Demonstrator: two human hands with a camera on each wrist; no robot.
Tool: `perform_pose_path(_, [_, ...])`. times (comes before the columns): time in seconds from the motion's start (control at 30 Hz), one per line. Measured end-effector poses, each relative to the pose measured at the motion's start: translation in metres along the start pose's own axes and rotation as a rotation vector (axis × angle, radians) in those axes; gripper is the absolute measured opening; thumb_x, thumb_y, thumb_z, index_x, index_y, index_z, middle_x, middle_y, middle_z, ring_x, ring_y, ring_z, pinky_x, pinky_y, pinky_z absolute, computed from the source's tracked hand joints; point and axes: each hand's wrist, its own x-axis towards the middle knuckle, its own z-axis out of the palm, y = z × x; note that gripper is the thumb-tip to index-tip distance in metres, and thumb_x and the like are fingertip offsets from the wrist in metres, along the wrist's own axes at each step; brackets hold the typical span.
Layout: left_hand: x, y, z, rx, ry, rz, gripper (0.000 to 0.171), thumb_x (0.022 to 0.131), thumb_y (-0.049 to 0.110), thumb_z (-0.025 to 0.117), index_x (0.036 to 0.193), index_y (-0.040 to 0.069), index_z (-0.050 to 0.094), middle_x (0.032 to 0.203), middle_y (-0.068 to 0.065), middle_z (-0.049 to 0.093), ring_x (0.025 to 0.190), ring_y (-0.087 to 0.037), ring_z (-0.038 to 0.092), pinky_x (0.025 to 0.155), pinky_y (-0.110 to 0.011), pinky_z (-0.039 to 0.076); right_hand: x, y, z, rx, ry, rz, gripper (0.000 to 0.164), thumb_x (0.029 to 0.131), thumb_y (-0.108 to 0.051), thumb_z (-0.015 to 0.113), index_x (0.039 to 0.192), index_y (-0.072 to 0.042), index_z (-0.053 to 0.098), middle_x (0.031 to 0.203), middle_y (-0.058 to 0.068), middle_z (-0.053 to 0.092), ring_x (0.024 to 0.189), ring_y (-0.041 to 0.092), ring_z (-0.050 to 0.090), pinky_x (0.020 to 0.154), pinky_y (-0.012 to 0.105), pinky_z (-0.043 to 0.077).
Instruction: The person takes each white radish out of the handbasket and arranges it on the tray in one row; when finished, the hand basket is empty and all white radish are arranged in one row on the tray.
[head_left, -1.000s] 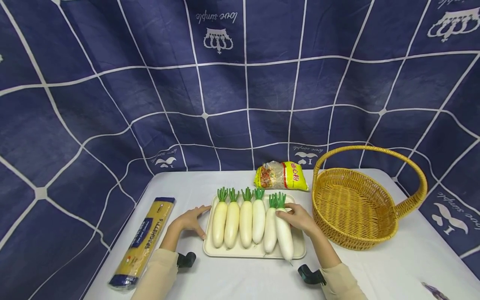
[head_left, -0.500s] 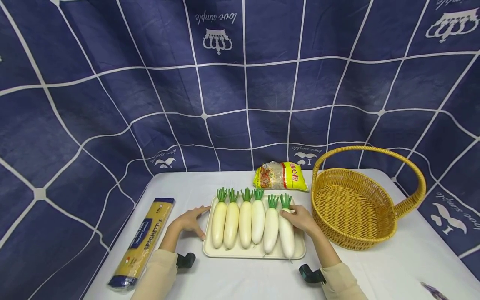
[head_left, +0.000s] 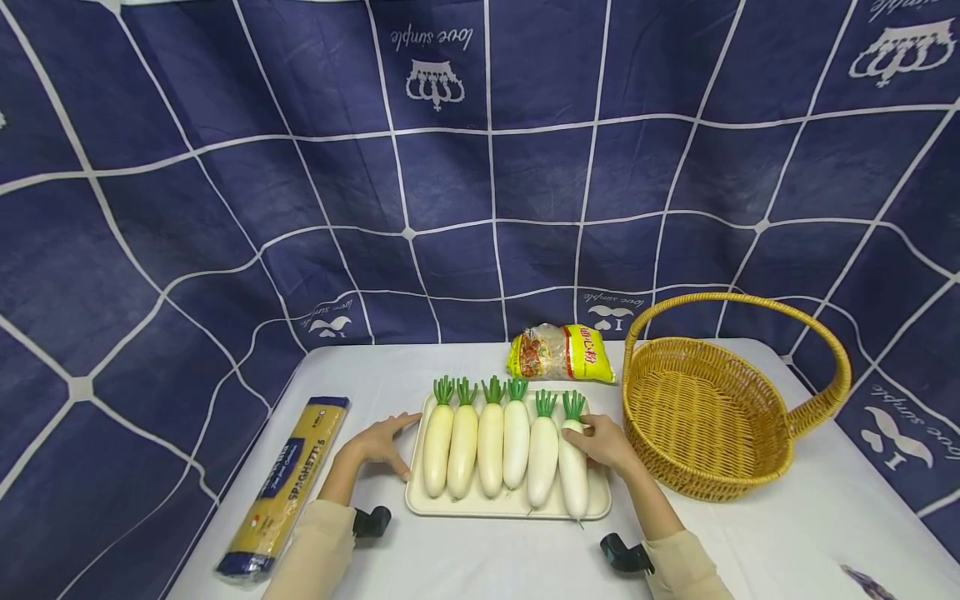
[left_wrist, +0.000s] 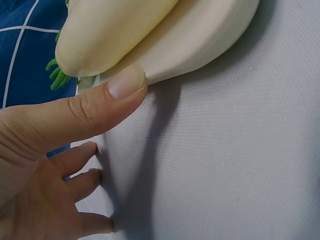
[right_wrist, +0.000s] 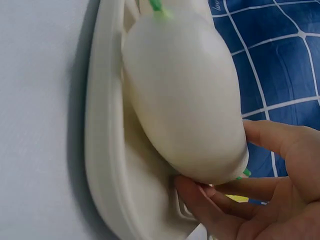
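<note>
Several white radishes with green tops lie side by side in a shallow cream tray (head_left: 491, 507) in the head view. My right hand (head_left: 606, 442) holds the rightmost white radish (head_left: 574, 482) by its upper end, just below the leaves. In the right wrist view, thumb and fingers wrap the end of that radish (right_wrist: 187, 95), which lies over the tray's side. My left hand (head_left: 380, 445) is at the tray's left edge, fingers spread. The left wrist view has the thumb (left_wrist: 95, 110) right at the rim, below a radish (left_wrist: 107, 37).
A wicker basket (head_left: 701, 417) with a tall handle stands right of the tray. Behind the tray lies a yellow food packet (head_left: 562, 352). A spaghetti pack (head_left: 288, 483) is on the left, and a small purplish object (head_left: 867, 582) shows at front right.
My right hand has shifted the rightmost radish to the right, away from its neighbour, opening a gap between their tops. The left hand stays in place.
</note>
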Motion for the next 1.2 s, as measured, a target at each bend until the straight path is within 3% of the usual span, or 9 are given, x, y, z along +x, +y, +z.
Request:
perform_pose_path(0.33, [0.000, 0.000, 0.000, 0.001, -0.001, -0.008, 0.108, 0.047, 0.014, 0.091, 0.142, 0.009, 0.040, 0.148, -0.027, 0.028, 0.136, -0.050, 0.019, 0.109, -0.066, 0.015, -0.006, 0.008, -0.004, 0.130, -0.069, 0.016, 0.062, 0.084, -0.014, 0.068, 0.127, 0.022, 0.040, 0.108, 0.033, 0.058, 0.084, 0.029, 0.065, 0.067, 0.037, 0.059])
perform_pose_path(0.67, [0.001, -0.002, 0.001, 0.007, 0.005, -0.002, 0.107, 0.047, 0.015, 0.091, 0.142, 0.010, 0.041, 0.148, -0.027, 0.029, 0.136, -0.050, 0.020, 0.109, -0.065, 0.016, -0.007, 0.008, 0.000, 0.080, -0.030, 0.016, 0.061, 0.084, -0.020, 0.070, 0.125, 0.019, 0.046, 0.099, 0.023, 0.060, 0.073, 0.020, 0.061, 0.062, 0.034, 0.058])
perform_pose_path(1.2, [0.001, -0.002, 0.001, -0.007, 0.002, -0.010, 0.107, 0.047, 0.014, 0.090, 0.142, 0.009, 0.041, 0.148, -0.026, 0.028, 0.136, -0.050, 0.019, 0.109, -0.066, 0.015, -0.011, 0.009, -0.001, 0.081, -0.021, 0.020, 0.066, 0.084, -0.022, 0.070, 0.125, 0.021, 0.043, 0.101, 0.025, 0.058, 0.077, 0.021, 0.061, 0.064, 0.034, 0.058])
